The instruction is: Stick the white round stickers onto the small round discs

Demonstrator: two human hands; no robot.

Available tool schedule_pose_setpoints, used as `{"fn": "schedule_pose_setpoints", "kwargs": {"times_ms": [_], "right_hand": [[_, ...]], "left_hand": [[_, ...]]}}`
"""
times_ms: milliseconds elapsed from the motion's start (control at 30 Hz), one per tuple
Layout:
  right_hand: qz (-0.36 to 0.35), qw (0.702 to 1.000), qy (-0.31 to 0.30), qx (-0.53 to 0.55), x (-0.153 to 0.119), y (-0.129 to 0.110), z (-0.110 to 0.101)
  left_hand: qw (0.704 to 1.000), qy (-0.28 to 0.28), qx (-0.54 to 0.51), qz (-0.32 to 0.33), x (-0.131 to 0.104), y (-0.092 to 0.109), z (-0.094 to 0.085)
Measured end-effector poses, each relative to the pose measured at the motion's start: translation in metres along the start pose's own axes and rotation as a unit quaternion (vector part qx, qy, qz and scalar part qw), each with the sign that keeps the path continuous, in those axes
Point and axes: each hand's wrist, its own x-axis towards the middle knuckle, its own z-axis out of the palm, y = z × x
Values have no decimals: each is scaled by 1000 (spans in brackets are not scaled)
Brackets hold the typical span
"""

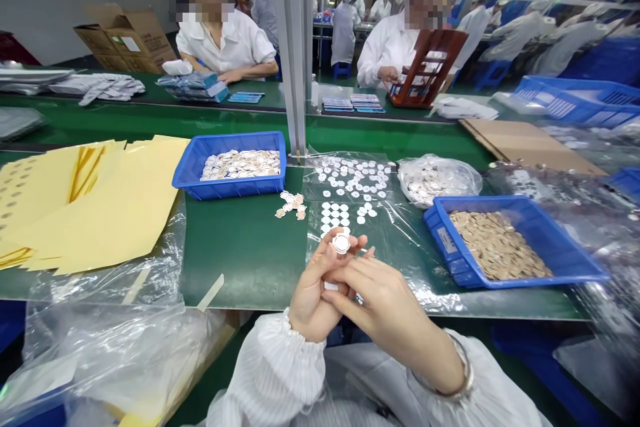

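Note:
My left hand [313,300] is closed, holding a small white round disc [341,243] with a dark ring between thumb and fingertips. My right hand [383,293] lies against the left one with its fingers bent together. A small white piece [331,285] shows between the two hands; I cannot tell what it is. Just beyond the hands, white round stickers [335,213] sit in rows on a clear plastic sheet [400,227]. Left of them rests a small pile of discs [291,204] with white and tan faces.
A blue bin [230,188] of white discs stands at the back left, another blue bin [515,280] of tan discs at right. A clear bag [440,180] of discs is near it. Yellow sheets [115,213] cover the left. A metal post [293,47] rises ahead; two people sit opposite.

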Motion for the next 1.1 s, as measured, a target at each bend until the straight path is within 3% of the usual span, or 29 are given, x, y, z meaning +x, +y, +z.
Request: {"fn": "schedule_pose_setpoints", "kwargs": {"times_ms": [100, 233, 333, 567, 867, 1100], "right_hand": [[71, 992, 17, 104, -4, -1, 1], [242, 917, -20, 315, -9, -2, 3], [289, 900, -21, 325, -14, 1, 2], [225, 951, 5, 213, -23, 9, -6], [158, 975, 49, 149, -24, -1, -8], [138, 980, 73, 123, -19, -11, -9]], "left_hand": [[1000, 13, -28, -5, 2, 1, -2], [999, 26, -32, -2, 4, 3, -1], [999, 39, -27, -17, 4, 3, 1], [997, 40, -55, -26, 3, 3, 4], [994, -60, -89, -9, -6, 3, 10], [991, -94, -99, -1, -8, 5, 13]]}}
